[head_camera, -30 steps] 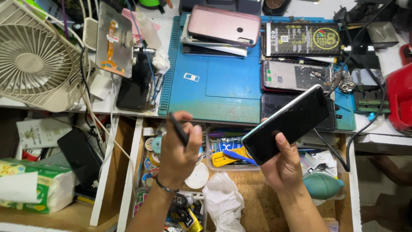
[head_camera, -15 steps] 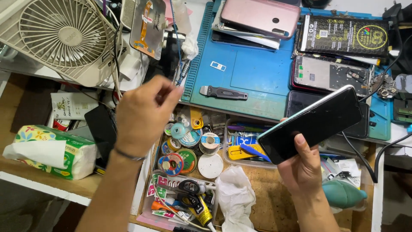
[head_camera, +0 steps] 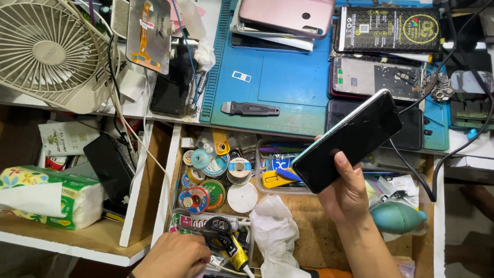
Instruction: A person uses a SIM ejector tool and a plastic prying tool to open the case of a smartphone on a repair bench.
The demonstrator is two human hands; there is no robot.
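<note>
Fingers point(head_camera: 343, 160) of our right hand point(head_camera: 346, 193) wrap the black phone point(head_camera: 348, 139), held tilted above the open drawer point(head_camera: 170, 170). Our left hand point(head_camera: 172, 256) curls near the scissors point(head_camera: 218, 232) at the drawer's near-left; we cannot tell whether it grips them. No tool touches the phone yet.

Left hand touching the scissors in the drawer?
Touching. Head view: the left hand lies over the scissors, fingers against the black handles, no gap visible.
</note>
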